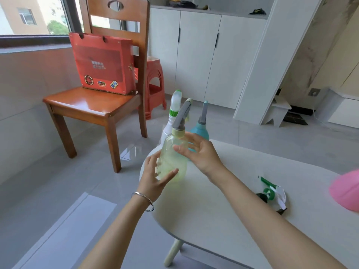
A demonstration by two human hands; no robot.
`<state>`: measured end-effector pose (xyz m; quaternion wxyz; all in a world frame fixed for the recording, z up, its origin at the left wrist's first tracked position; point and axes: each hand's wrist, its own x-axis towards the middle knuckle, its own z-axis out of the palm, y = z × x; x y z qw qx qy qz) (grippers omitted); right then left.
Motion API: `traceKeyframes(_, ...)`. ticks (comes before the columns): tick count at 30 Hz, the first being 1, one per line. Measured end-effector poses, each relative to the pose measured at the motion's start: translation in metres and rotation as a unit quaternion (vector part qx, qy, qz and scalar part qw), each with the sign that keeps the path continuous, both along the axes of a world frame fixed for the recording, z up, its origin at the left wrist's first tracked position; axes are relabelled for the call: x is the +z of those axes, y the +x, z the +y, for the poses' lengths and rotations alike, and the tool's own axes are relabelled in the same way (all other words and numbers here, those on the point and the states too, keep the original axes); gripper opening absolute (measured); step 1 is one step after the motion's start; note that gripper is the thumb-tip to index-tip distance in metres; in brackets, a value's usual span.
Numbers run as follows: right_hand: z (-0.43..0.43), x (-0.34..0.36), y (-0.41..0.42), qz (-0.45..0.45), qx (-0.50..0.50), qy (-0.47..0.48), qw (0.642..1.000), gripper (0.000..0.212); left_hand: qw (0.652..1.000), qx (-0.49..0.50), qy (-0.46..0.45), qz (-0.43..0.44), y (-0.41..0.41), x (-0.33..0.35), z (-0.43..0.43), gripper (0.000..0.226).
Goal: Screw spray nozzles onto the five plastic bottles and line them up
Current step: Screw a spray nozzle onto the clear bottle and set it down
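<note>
Pale yellow-green, the clear bottle (172,160) stands at the far left edge of the white table (223,210), capped by a grey spray nozzle (181,115). It is flanked by the left hand (155,176) and right hand (200,152), fingers spread loosely; whether it is gripped cannot be told. A white bottle (169,127) and teal bottle (201,131) stand just behind.

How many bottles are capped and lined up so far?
Done: white bottle and teal bottle stand capped at the table's far end. In hand: yellow-green bottle, grey nozzle on, between left hand and right hand. Left: loose green nozzle; pink object, partly visible.
</note>
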<state>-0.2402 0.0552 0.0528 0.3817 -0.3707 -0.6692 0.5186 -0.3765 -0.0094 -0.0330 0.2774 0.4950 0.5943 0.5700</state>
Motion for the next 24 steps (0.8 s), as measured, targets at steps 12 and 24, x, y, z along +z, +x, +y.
traceKeyframes(12, 0.022, -0.027, -0.054, -0.007, -0.024, 0.027, 0.999, 0.05, 0.997, 0.035, 0.014, -0.063, -0.035, -0.017, 0.021, 0.053)
traceKeyframes(24, 0.03, -0.032, -0.055, -0.017, -0.028, 0.039, 0.999, 0.049, 0.998, 0.056, -0.009, -0.039, -0.032, -0.02, 0.026, 0.064)
